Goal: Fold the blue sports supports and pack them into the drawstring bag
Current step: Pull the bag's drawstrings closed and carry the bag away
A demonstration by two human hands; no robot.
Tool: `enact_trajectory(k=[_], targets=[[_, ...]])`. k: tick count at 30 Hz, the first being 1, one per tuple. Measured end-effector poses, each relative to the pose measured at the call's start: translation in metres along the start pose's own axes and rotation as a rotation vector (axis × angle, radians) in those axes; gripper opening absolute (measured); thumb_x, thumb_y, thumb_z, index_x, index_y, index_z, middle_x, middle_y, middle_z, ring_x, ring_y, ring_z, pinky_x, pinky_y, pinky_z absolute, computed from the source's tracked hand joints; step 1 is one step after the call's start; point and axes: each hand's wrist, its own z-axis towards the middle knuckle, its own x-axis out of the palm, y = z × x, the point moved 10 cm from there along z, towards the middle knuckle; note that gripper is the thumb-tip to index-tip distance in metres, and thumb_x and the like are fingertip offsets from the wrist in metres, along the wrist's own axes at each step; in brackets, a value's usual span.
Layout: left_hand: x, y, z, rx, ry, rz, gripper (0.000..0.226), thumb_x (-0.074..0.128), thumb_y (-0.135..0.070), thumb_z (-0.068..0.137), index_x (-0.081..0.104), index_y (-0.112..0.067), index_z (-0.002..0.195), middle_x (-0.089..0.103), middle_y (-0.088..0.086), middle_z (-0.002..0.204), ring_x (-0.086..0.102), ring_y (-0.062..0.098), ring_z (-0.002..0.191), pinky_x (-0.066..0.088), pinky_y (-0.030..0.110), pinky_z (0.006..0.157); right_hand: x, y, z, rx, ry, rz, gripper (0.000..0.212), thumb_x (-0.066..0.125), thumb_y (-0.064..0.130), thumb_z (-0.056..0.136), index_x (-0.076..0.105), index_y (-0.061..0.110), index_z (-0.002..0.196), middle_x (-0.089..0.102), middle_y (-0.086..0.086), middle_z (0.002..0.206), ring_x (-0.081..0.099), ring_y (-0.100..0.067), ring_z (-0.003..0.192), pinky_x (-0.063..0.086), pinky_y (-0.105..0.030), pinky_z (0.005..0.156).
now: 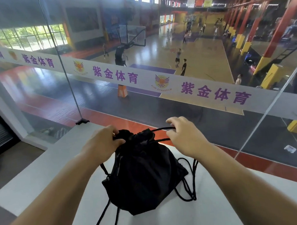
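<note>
Black nylon bunches at the mouth of the bag [142, 175], which sits upright on the white ledge [213, 205] between both arms, its neck nearly drawn closed. No blue supports show anywhere; presumably they are already inside, though the dark fabric hides them.

On the left, the left hand [102, 142] has its fingers curled around the gathered neck and the cord there, thumb pressed against the cloth. Its job, I judge, is to anchor: hold the neck firm and low so the bag does not lift or tip toward the glass [161, 102] just beyond.

In the middle, the cord [160, 129] runs taut from the neck across to the right in two strands. Both strands should be pulled evenly so the channel gathers without jamming.

On the right, the right hand [183, 136] pinches that cord with curled fingers. A steady outward pull, level with the neck, looks best. Loose loops of cord lie beside the bag's right side; keep them free of the wrist to avoid snagging.
</note>
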Motion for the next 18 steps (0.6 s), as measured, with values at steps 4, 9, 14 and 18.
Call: enact_trajectory(k=[4,9,14,18], targets=[[-0.007,-0.005,-0.008,0.064,0.000,-0.100,0.010,0.062,-0.016,0.087,0.070,-0.018,0.093,0.069,-0.001,0.090,0.062,0.017,0.084,0.043,0.022,0.070,0.028,0.057,-0.004,-0.203,0.138,-0.020,0.054,0.048,0.037,0.092,0.037,0.022,0.142,0.038,0.001,0.147,0.029,-0.020,0.136,0.030,-0.043,0.111],[-0.014,-0.010,-0.016,0.135,-0.002,-0.158,0.010,0.060,-0.017,0.088,0.069,-0.021,0.087,0.067,-0.008,0.081,0.058,0.004,0.076,0.041,0.017,0.068,0.067,0.091,-0.001,-0.311,0.261,-0.298,0.088,0.057,0.065,0.078,0.021,0.026,0.149,0.030,0.005,0.154,0.028,-0.022,0.140,0.029,-0.055,0.109],[-0.037,0.013,-0.018,0.069,-0.105,-0.240,0.012,0.058,-0.023,0.089,0.068,-0.024,0.083,0.067,-0.012,0.077,0.058,0.010,0.074,0.040,0.019,0.067,0.079,0.076,0.011,-0.317,0.236,-0.420,0.064,0.060,0.052,0.084,0.035,0.039,0.141,0.053,0.006,0.136,0.049,-0.023,0.125,0.039,-0.047,0.097],[-0.049,0.029,-0.021,0.024,-0.162,-0.355,0.018,0.057,-0.022,0.090,0.065,-0.030,0.075,0.065,-0.017,0.068,0.050,0.004,0.059,0.037,0.015,0.059,0.071,0.056,0.015,-0.246,0.203,-0.427,0.050,0.062,0.046,0.084,0.043,0.043,0.131,0.056,0.007,0.120,0.052,-0.022,0.116,0.041,-0.044,0.091]])
